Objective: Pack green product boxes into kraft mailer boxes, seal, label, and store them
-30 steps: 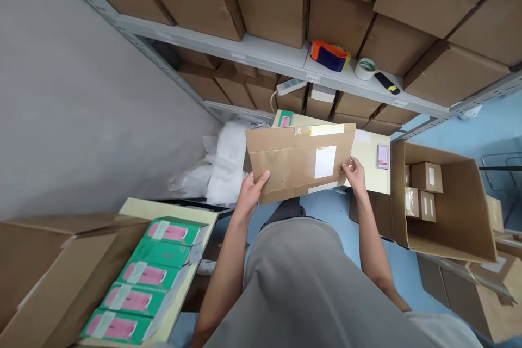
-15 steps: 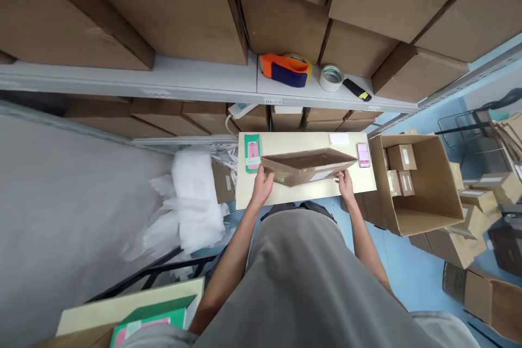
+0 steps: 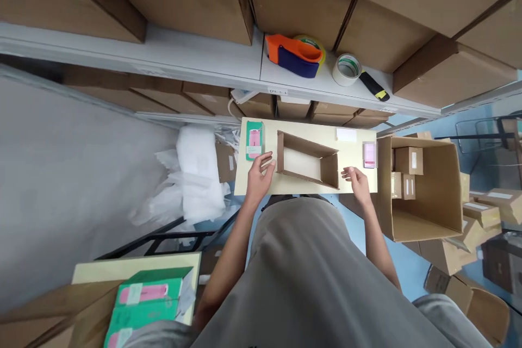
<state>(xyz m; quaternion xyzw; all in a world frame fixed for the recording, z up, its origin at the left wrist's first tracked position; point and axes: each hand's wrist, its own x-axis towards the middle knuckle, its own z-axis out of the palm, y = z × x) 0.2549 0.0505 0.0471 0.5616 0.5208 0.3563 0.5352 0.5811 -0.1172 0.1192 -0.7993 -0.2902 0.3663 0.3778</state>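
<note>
An open cardboard box [image 3: 328, 169] stands on the cream tabletop [image 3: 253, 185], its walls up and its pale inside in view. Beside its left wall, my left hand [image 3: 260, 175] has its fingers apart and holds nothing. To the box's right, a little away from it, my right hand [image 3: 355, 180] is open as well, with the fingers partly curled. Behind my left hand lies a green and pink package [image 3: 255, 141]. A small pink-and-purple packet [image 3: 370, 155] is near the right end of the tabletop, beyond my right hand, and a white slip [image 3: 346, 135] lies along the back edge.
The shelf [image 3: 196, 54] above holds a tape dispenser [image 3: 294, 57], a tape roll [image 3: 346, 69] and a box cutter [image 3: 374, 86]. A large carton [image 3: 428, 223] with small boxes is at the right. White wrap [image 3: 199, 174] and green boxes [image 3: 142, 304] are at the left.
The cardboard box, held tilted between both hands before, now rests on the tabletop with its opening up. Both hands have let go and moved apart from it. The view has shifted slightly.
</note>
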